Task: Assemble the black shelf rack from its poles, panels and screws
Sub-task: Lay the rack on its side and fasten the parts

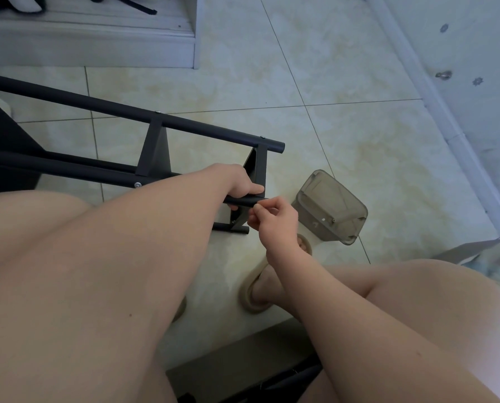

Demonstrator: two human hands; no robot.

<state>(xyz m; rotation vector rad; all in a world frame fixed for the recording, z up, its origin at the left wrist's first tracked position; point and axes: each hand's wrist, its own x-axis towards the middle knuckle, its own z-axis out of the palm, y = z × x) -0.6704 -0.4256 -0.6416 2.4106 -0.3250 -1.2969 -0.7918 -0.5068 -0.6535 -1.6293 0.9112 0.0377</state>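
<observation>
The black shelf rack (152, 158) lies on its side on the tiled floor (344, 126), running from the left edge of the frame to just past the centre. Its far pole (184, 126) slants down to the right, and two upright panels (154, 152) join it to the near pole (97, 173), where a pale screw head (137, 184) shows.

The left hand (241, 183) is wrapped around the near pole close to its right end, with the fingers curled over the top. The right hand (275, 218), just right of centre, has thumb and forefinger pinched onto the very tip of that same pole (whether something small sits between them is too fine to tell). The two hands are almost touching.

Just right of the hands a smoky, see-through plastic container (330, 206) sits on the floor with a few small pieces in it. A beige slipper (254, 301) is below the right hand, and a pale cabinet base (97, 45) fills the upper left of the frame.
</observation>
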